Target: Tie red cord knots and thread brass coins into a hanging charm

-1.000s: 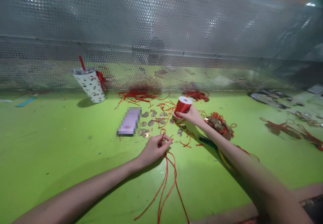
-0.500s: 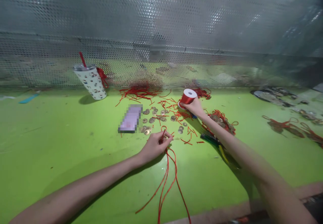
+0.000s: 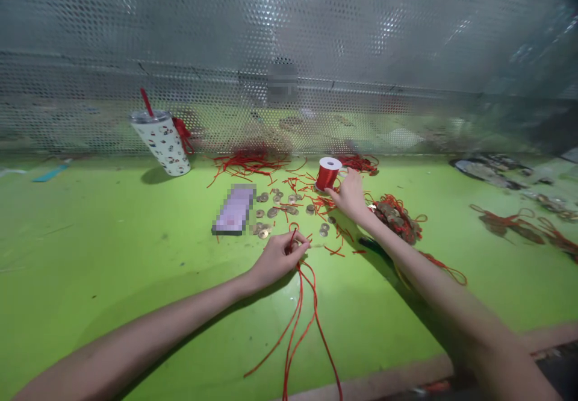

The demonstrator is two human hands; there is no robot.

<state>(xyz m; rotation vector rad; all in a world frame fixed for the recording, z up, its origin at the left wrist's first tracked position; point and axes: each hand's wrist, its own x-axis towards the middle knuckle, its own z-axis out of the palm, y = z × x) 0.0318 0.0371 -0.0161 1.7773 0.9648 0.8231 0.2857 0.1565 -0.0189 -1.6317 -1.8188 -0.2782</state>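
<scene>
My left hand (image 3: 282, 256) is closed in a pinch on a red cord (image 3: 315, 295). A small loop of the cord sticks up above the fingers, and several long tails trail down over the table toward me. Whether a coin sits inside the pinch is hidden. My right hand (image 3: 351, 199) is open beside a spool of red thread (image 3: 327, 175), thumb and fingers apart. Its thumb is close to the spool's lower rim; whether they touch I cannot tell. The spool stands upright on its white flange. Brass coins (image 3: 273, 212) and red cord scraps lie between the hands.
A phone-like flat object (image 3: 235, 209), blurred out, lies left of the coins. Farther left stands a patterned tumbler (image 3: 165, 142) with a red straw. Corded coins (image 3: 395, 217) are heaped beside my right forearm, near dark-handled pliers (image 3: 374, 246). A perforated metal screen (image 3: 217, 112) borders the green table's back.
The spool, tilted in my right hand before, now stands upright a little to the left. My right hand has let go of it and its fingers have spread. My left hand stays put.
</scene>
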